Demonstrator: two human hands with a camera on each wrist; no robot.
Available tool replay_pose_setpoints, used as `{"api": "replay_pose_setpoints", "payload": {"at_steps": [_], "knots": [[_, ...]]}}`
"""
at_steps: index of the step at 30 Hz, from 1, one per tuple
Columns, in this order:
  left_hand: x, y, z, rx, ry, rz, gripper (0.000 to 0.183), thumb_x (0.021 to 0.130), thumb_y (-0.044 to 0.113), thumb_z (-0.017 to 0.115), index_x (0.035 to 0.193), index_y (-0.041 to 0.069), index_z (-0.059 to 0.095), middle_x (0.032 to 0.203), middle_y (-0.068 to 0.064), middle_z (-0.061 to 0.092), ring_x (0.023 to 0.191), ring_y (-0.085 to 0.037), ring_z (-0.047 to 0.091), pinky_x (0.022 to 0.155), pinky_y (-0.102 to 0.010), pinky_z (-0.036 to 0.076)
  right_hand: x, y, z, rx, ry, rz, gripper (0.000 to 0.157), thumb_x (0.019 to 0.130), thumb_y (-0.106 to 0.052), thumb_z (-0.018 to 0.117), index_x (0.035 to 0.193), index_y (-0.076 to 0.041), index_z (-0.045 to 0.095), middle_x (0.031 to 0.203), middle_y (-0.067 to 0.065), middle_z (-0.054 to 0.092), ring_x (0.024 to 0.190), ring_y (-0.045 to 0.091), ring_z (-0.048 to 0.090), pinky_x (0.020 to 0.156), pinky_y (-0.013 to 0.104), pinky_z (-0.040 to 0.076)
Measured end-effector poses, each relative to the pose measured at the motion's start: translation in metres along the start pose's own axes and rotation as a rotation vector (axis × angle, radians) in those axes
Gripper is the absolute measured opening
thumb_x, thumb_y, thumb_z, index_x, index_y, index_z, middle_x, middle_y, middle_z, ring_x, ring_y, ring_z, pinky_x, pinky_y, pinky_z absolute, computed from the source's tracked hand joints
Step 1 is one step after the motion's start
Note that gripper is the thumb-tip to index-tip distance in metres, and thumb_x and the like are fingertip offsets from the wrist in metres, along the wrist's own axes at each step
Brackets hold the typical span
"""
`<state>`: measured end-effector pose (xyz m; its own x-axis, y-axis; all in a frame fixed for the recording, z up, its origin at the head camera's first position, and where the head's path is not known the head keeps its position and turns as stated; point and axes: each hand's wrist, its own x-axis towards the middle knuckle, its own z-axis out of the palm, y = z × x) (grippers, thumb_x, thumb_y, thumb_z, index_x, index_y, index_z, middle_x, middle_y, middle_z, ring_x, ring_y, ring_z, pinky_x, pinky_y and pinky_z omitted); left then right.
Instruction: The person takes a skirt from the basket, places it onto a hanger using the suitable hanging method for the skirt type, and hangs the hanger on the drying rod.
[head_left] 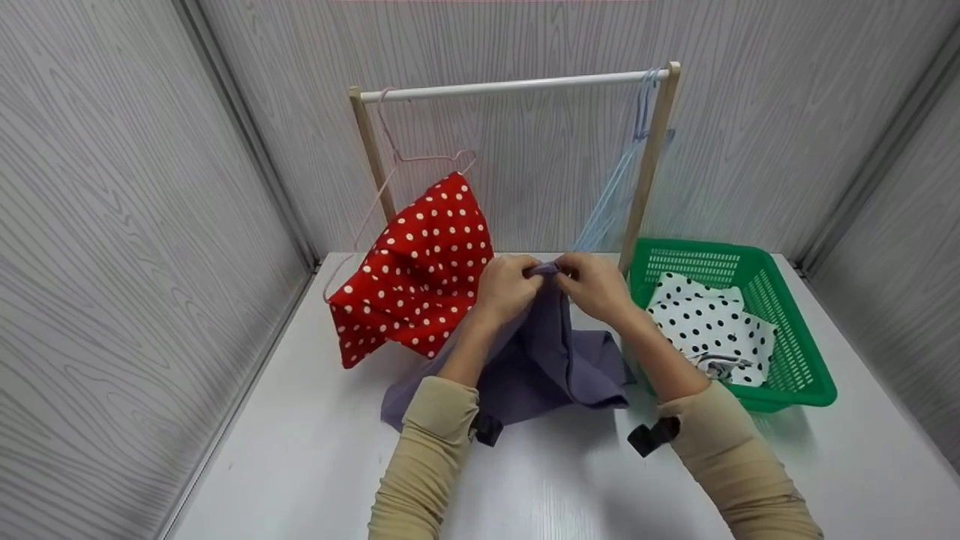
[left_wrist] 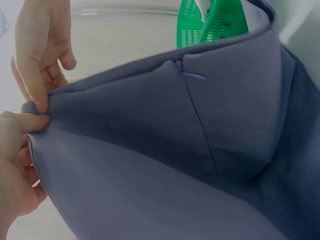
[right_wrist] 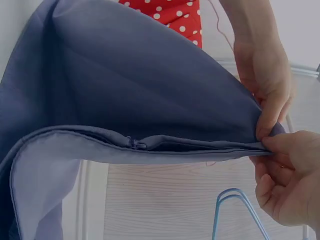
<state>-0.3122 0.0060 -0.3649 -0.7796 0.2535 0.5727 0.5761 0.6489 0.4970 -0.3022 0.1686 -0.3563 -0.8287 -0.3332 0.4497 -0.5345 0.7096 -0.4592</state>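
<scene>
A purple-grey cloth (head_left: 536, 360) with a small zipper (right_wrist: 135, 143) is gathered upward at the middle of the table. My left hand (head_left: 508, 289) pinches its raised edge between thumb and fingers. Close beside it, my right hand (head_left: 596, 285) pinches the same edge. In the left wrist view the cloth (left_wrist: 150, 185) gapes into a fold, with the zipper pull (left_wrist: 192, 75) near its upper rim. Its lower part spreads over the table. Just left of my hands, a red cloth (head_left: 427, 262) with white dots hangs slanted from a pink hanger (head_left: 431, 157).
A white rail (head_left: 517, 86) on wooden posts (head_left: 651, 172) stands at the back. Light-blue hangers (head_left: 607, 195) hang at its right end. At right, a green basket (head_left: 802, 352) holds white cloth (head_left: 705, 319) with black dots. Grey wood-patterned walls (head_left: 135, 187) enclose the table (head_left: 315, 465).
</scene>
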Motion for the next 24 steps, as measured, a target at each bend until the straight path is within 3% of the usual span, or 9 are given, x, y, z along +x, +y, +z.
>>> {"api": "replay_pose_setpoints", "payload": {"at_steps": [3,7,10,12,19,24], "knots": [[-0.006,-0.007,-0.001,0.008,-0.021,-0.001,0.008,0.077,0.006,0.063,0.077,0.004,0.071,0.07,-0.006,0.066,0.063,-0.022,0.058,0.061,-0.032,0.045,0.0,0.001,0.0,-0.009,0.069,-0.026,0.016,0.089,-0.01,0.056,0.097,-0.002,0.067,0.086,0.011,0.063,0.076,0.024,0.059,0.065,0.039,0.046],[-0.019,-0.025,-0.006,0.175,-0.022,0.006,0.02,0.069,0.001,0.06,0.054,0.008,0.049,0.051,-0.002,0.047,0.051,-0.022,0.047,0.054,-0.036,0.041,0.0,0.003,-0.011,0.003,0.186,-0.038,0.015,0.088,-0.007,0.055,0.097,-0.001,0.066,0.088,0.012,0.062,0.079,0.025,0.058,0.067,0.041,0.045],[-0.028,-0.038,-0.013,0.275,-0.022,-0.006,0.032,0.064,-0.004,0.056,0.051,0.013,0.032,0.049,0.003,0.028,0.048,-0.018,0.035,0.053,-0.036,0.04,0.001,0.007,-0.024,0.02,0.26,-0.036,0.013,0.088,-0.005,0.057,0.095,0.0,0.066,0.086,0.012,0.061,0.078,0.025,0.058,0.066,0.041,0.043],[-0.032,-0.044,-0.019,0.301,-0.034,-0.014,0.035,0.064,-0.006,0.055,0.052,0.015,0.029,0.05,0.004,0.023,0.049,-0.016,0.03,0.054,-0.037,0.04,-0.001,0.011,-0.033,0.028,0.293,-0.034,0.013,0.088,-0.004,0.057,0.095,0.001,0.067,0.085,0.013,0.061,0.078,0.025,0.058,0.066,0.04,0.043],[-0.039,-0.059,-0.046,0.344,-0.038,-0.05,0.032,0.067,-0.006,0.055,0.049,0.012,0.036,0.046,0.002,0.029,0.049,-0.017,0.03,0.061,-0.039,0.04,-0.011,0.032,-0.063,0.078,0.401,0.018,0.015,0.089,-0.004,0.057,0.096,0.004,0.067,0.087,0.016,0.062,0.08,0.025,0.057,0.068,0.035,0.04],[-0.047,-0.072,-0.067,0.341,-0.005,-0.118,0.02,0.071,-0.004,0.057,0.053,0.005,0.06,0.048,-0.002,0.049,0.05,-0.015,0.036,0.057,-0.035,0.038,-0.021,0.048,-0.078,0.075,0.418,0.065,0.016,0.09,-0.005,0.055,0.096,0.004,0.066,0.09,0.017,0.063,0.082,0.02,0.056,0.069,0.025,0.038]]}}
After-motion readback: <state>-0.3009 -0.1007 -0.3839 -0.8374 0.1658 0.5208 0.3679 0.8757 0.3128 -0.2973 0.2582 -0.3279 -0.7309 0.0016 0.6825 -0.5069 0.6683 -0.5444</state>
